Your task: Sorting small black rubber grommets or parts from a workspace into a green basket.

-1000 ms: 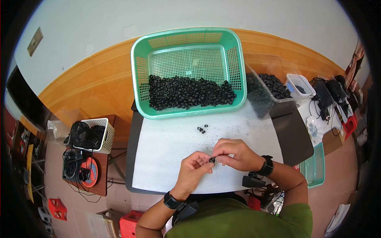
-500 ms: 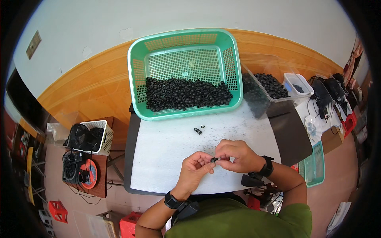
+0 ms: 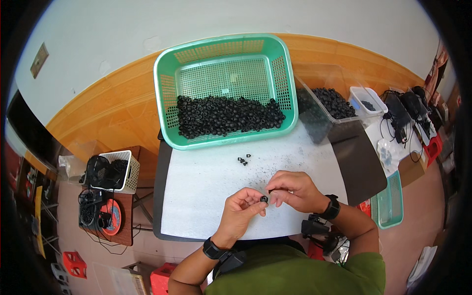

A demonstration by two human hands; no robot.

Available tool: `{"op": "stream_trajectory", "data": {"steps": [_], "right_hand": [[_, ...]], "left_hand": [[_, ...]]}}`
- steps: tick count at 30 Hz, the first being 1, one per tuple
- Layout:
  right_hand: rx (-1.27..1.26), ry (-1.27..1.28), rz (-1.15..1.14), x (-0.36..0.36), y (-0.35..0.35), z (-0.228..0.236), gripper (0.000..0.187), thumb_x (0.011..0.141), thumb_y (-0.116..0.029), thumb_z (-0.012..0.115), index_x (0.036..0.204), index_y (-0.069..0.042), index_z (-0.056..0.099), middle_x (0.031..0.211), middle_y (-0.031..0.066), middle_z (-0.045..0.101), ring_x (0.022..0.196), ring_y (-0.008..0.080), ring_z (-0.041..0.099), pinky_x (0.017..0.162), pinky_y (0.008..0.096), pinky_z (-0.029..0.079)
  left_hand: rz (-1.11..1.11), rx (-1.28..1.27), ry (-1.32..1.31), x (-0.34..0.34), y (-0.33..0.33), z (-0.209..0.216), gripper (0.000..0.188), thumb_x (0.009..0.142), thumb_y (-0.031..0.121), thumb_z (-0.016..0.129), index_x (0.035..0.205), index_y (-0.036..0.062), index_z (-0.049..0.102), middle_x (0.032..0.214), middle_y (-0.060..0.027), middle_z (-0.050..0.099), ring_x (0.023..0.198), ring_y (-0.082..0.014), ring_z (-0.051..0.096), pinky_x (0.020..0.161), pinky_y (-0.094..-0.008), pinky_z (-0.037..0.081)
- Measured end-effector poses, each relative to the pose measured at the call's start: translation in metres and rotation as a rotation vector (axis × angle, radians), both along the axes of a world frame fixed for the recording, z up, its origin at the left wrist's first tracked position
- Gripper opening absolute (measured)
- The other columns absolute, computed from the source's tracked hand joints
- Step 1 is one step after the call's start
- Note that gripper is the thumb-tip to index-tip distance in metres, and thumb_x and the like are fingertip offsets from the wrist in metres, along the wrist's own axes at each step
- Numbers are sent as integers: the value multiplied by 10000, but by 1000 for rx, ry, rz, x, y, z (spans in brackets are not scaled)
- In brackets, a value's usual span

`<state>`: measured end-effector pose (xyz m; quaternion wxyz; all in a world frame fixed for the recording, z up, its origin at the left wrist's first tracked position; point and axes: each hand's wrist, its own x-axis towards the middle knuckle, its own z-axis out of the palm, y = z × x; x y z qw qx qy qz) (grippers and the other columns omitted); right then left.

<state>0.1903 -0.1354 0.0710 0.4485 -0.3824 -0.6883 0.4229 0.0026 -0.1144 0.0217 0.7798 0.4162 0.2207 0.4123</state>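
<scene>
Over the white table sheet (image 3: 196,196), my left hand (image 3: 237,210) is closed in a pinch on a small black ring-shaped part (image 3: 264,199), its hole facing up. Just to the right, my right hand (image 3: 298,192) pinches a tiny dark piece (image 3: 271,191), too small to make out well. The two hands are close but apart. Beyond them lie several small black pieces (image 3: 244,160) in a loose cluster. At the far side a green plastic basket (image 3: 223,143) stands tilted toward me, with a heap of black ring-shaped parts (image 3: 226,117) along its lower side.
Right of the basket stands a clear plastic bin (image 3: 314,125) of black parts, beside a small white tub (image 3: 366,110). Cables and black gear (image 3: 400,113) lie farther right. On the left, a side table (image 3: 125,237) bears a cream basket (image 3: 132,179) and an orange dish (image 3: 114,223).
My hands have drawn slightly apart. The black part now shows its ring face in my left hand, and a tiny dark piece shows in my right fingers. The view has shifted slightly.
</scene>
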Motion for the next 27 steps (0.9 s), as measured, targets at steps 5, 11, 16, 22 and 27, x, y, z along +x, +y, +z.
{"op": "stream_trajectory", "data": {"steps": [5, 11, 16, 22, 27], "right_hand": [[65, 52, -25, 0, 2, -4, 95, 810, -1, 606, 903, 3, 627, 802, 71, 590, 657, 123, 559, 567, 236, 435], [58, 37, -28, -2, -1, -4, 86, 803, -27, 628, 884, 1, 632, 791, 71, 591, 661, 136, 557, 572, 244, 430], [181, -53, -52, -3, -5, -7, 89, 797, 31, 620, 884, 18, 631, 842, 96, 588, 591, 97, 557, 526, 217, 438], [427, -188, -72, -4, -6, -9, 175, 768, 11, 656, 936, 9, 606, 857, 101, 581, 633, 124, 558, 540, 223, 444], [363, -220, 6, -8, -13, 2, 328, 678, 15, 697, 979, -27, 576, 902, 109, 544, 694, 223, 568, 550, 298, 469]], "left_hand": [[-9, 26, 6, 2, -1, 1, 124, 804, -37, 619, 917, -18, 570, 814, -97, 627, 662, -140, 591, 636, -253, 487], [8, 39, 35, 4, -3, 3, 131, 797, -28, 636, 915, -23, 578, 816, -107, 638, 660, -144, 601, 628, -251, 493], [12, 42, -12, 4, -5, 1, 129, 799, 2, 648, 909, -21, 585, 790, -91, 637, 646, -127, 587, 612, -243, 482], [-14, -36, -120, 6, -9, 0, 117, 805, 0, 645, 907, -15, 591, 770, -38, 609, 624, -70, 513, 552, -199, 413], [-44, -94, -160, 3, -10, 1, 85, 815, 3, 628, 889, -7, 587, 752, -23, 602, 560, -38, 437, 491, -179, 320]]}}
